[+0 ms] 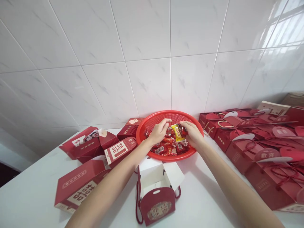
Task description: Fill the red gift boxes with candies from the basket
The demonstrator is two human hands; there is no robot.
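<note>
Yellow candy [177, 132] sat pinched in our nearly closed right hand [193, 135], red basket [171, 158] below. We judged it light, stiffish, slippery-wrapped, best gripped mid-body. Left hand [158, 133], just beside, curled loosely; couldn't tell whether holding anything.

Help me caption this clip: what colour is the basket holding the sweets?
The basket is red; head view.

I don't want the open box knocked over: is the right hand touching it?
Apart. In the head view, the right hand is at the basket, whose near rim lies plainly between that hand and the open box.
</note>
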